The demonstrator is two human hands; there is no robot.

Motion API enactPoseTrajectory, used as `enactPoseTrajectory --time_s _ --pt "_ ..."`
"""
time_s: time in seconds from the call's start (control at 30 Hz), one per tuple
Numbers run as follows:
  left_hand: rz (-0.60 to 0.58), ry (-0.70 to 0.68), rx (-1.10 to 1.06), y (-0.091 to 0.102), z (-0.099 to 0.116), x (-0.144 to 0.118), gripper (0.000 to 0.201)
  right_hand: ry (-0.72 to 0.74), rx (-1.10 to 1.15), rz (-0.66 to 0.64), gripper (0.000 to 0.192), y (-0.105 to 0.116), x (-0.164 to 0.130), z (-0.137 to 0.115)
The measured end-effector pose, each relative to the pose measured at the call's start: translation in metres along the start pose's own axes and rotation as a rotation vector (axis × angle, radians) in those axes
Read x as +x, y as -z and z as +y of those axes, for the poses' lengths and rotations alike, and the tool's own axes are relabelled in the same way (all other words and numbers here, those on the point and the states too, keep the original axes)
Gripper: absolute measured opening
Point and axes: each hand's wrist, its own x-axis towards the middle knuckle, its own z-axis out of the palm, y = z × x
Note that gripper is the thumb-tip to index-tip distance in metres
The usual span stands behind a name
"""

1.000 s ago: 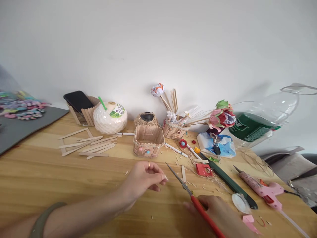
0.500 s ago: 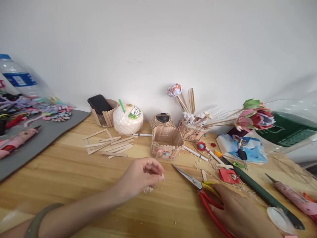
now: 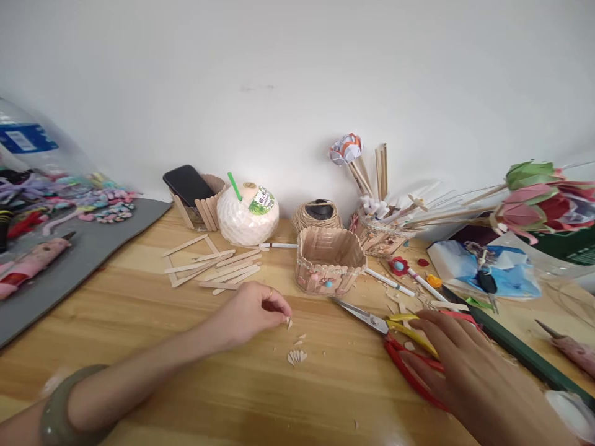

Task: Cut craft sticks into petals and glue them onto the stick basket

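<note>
My left hand (image 3: 248,313) rests on the wooden table (image 3: 139,334) with thumb and fingers pinched on a tiny pale wood chip (image 3: 289,322). Just in front of it lie a small fan-shaped piece (image 3: 296,357) and another chip (image 3: 301,338). My right hand (image 3: 469,368) lies flat with fingers spread over the red and yellow handles of scissors (image 3: 372,316). The scissors lie on the table, blades pointing left toward a small basket of craft sticks (image 3: 330,266).
Loose craft sticks (image 3: 218,267), a white coconut-shaped cup (image 3: 248,214), a phone (image 3: 188,184) in a stick holder, a twine ball (image 3: 318,215) and a pot of paper flowers (image 3: 381,238) line the back. A grey mat (image 3: 69,260) holds a pink glue gun (image 3: 28,266).
The view swung left. My right hand laid the scissors down on the table and now rests flat over their handles. My left hand lowered to the table, and small pieces now lie beside it.
</note>
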Motion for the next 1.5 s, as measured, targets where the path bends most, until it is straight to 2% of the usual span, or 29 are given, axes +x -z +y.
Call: enactPoseTrajectory --time_s 0.07,0.17,0.27,0.4,0.53,0.7,0.87,0.97,1.03,1.23,1.37,1.5 --pt "-0.026 0.008 0.010 0.001 -0.005 0.003 0.016 0.110 -0.054 0.018 0.044 0.001 0.004 -0.006" --pt "-0.060 0.013 0.012 0.003 -0.007 0.004 0.018 0.189 -0.028 0.054 0.040 0.004 0.010 -0.021" --pt "-0.089 0.007 0.046 0.006 -0.005 0.004 0.017 0.245 0.098 0.031 0.033 0.003 0.017 -0.037" --pt "-0.088 -0.012 0.221 0.007 0.003 0.001 0.016 0.296 0.290 -0.019 0.027 -0.001 0.026 -0.052" --pt "-0.068 -0.028 0.320 0.008 0.006 0.001 0.017 0.311 0.412 -0.053 0.029 -0.004 0.035 -0.062" --pt "-0.022 -0.097 0.355 0.010 0.007 0.003 0.016 0.277 0.531 -0.203 0.034 0.000 0.045 -0.074" --pt "-0.045 -0.142 0.425 0.008 0.009 0.003 0.010 0.281 0.585 -0.146 0.029 -0.008 0.051 -0.086" --pt "-0.038 -0.147 0.453 0.006 0.007 0.004 0.012 0.265 0.617 -0.176 0.026 -0.014 0.055 -0.090" --pt "-0.042 -0.100 0.353 0.006 0.005 0.005 0.011 0.231 0.661 -0.201 0.023 -0.016 0.057 -0.091" --pt "-0.081 0.105 -0.177 0.010 0.010 0.004 0.011 0.070 0.896 -0.268 0.009 -0.017 0.063 -0.097" --pt "-0.099 0.210 -0.326 0.007 0.014 0.000 0.014 -0.028 1.020 -0.305 0.008 -0.016 0.067 -0.101" --pt "-0.109 0.217 -0.399 0.003 0.014 -0.003 0.013 -0.116 1.097 -0.346 0.010 -0.015 0.069 -0.105"
